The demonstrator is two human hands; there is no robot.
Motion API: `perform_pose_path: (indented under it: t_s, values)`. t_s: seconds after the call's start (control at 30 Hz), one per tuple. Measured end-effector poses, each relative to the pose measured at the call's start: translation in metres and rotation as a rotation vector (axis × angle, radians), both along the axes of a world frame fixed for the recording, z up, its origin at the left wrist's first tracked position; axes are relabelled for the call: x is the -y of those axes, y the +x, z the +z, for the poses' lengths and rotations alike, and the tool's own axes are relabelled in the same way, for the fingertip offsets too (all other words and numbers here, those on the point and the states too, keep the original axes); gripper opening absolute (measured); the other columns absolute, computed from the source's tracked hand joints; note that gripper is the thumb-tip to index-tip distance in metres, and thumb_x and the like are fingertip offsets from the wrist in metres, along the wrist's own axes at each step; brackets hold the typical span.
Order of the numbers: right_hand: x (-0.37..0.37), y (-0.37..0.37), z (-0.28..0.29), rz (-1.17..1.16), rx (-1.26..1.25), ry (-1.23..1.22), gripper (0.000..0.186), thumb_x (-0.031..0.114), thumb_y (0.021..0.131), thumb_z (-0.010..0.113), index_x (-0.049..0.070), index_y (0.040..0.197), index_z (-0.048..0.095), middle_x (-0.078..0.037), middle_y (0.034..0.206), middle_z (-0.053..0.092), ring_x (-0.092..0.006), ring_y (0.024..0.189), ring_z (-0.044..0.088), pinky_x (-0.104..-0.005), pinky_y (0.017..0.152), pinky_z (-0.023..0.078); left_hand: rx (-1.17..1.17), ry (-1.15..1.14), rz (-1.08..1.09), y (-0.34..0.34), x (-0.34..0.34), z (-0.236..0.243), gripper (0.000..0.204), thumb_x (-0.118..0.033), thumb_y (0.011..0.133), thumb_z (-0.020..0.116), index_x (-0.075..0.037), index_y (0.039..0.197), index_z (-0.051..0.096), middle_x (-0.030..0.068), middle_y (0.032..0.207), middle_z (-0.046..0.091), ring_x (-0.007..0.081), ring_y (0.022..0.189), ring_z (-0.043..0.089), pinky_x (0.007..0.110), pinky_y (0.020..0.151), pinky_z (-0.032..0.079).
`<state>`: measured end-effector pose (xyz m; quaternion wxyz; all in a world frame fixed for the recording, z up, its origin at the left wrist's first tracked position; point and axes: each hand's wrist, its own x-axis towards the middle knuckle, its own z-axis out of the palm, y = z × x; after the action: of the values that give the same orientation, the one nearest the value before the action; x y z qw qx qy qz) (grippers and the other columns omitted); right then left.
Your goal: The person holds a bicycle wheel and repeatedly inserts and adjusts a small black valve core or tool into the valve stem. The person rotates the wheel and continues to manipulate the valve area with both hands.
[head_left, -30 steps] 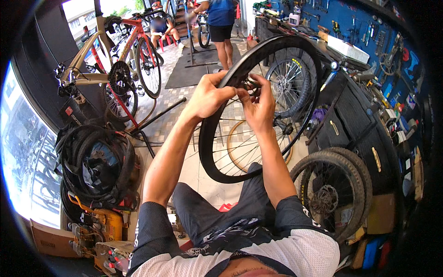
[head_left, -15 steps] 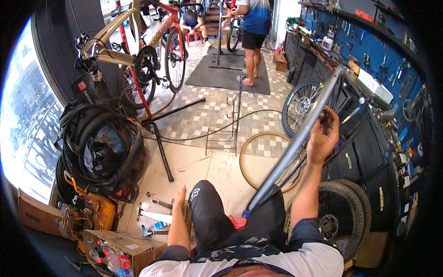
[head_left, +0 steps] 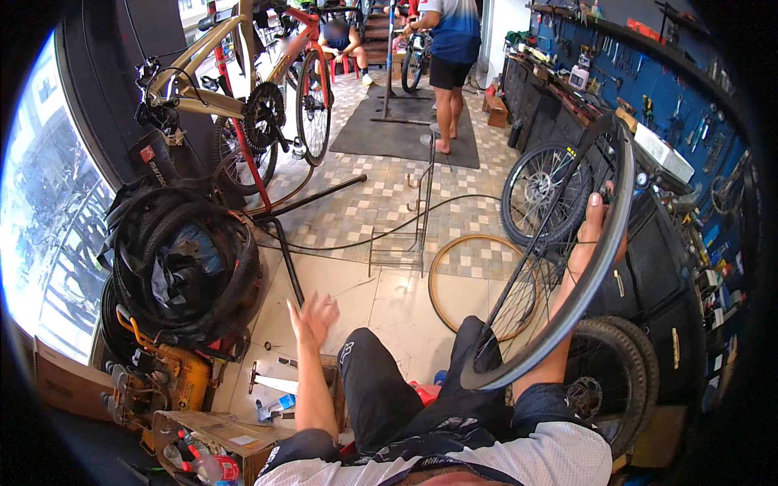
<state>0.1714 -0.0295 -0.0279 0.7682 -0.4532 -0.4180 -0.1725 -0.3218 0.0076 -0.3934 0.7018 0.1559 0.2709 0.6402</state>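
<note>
A: Using the tan tyre on the floor as datum. What's around it?
B: Wire rack just left of it, hose trailing along its far side. Knobby-tyred wheel near its far right. Black cabinet farther right. Tyre pile well left. Co-worker standing well beyond, on a dark mat.
A: Obstructions?
B: Black wheel, held up on the tan tyre's near right, tilted. Its spokes cross the tyre's right part.
A: Hard to see?
B: Right fingers, mostly behind the rim. Black wheel's top blends into the dark cabinet. Left fingers blurred.
A: Hands?
B: Right hand, right of the tan tyre: forearm reaching up and away, partly behind the rim, hand closed around it, thumb on the inner side. Left hand, left of the tan tyre: raised, fingers spread, holding nothing.
</note>
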Motion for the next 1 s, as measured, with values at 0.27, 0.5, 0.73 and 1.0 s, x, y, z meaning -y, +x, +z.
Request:
perform_pose_path:
  t_s: [0.27,0.5,0.73,1.0]
  values:
    - [-0.019,-0.029,-0.009,0.196,-0.294,-0.043,0.041,-0.001,0.097,0.072,0.012,0.136,0.069,0.003,0.095,0.063,-0.0044,0.078,0.057,-0.0212,0.066,0.049,-0.976,0.924,-0.363,0.155,-0.011,0.389,0.070,-0.049,0.107,0.058,0.004,0.152,0.050,0.0199,0.148,0.061,0.0293,0.138,0.058,0.043,0.115,0.045]
    - [-0.018,-0.064,0.000,-0.044,0.167,-0.132,0.045,0.005,0.088,0.084,0.010,0.130,0.073,-0.002,0.088,0.068,-0.0116,0.073,0.059,-0.0289,0.067,0.051,-1.304,1.211,-0.304,0.266,-0.017,0.478,0.062,-0.048,0.100,0.072,0.004,0.133,0.064,0.0115,0.096,0.072,0.0181,0.092,0.069,0.035,0.080,0.056]
    - [0.001,-0.061,-0.011,0.350,0.223,-0.118,0.023,0.018,0.106,0.067,0.003,0.123,0.071,-0.012,0.092,0.076,-0.0151,0.071,0.069,-0.0315,0.063,0.052,-1.019,1.007,-0.605,0.267,-0.032,0.449,0.043,-0.036,0.109,0.062,-0.001,0.134,0.065,0.0070,0.112,0.073,0.0136,0.098,0.072,0.030,0.083,0.057]
    - [0.018,-0.060,-0.006,0.409,0.124,-0.282,0.014,0.010,0.096,0.077,0.001,0.107,0.076,-0.012,0.097,0.077,-0.0172,0.075,0.072,-0.0296,0.063,0.055,-0.960,0.995,-0.455,0.269,-0.027,0.430,0.046,-0.045,0.108,0.061,-0.002,0.121,0.067,0.0060,0.099,0.072,0.0129,0.089,0.070,0.031,0.077,0.057]
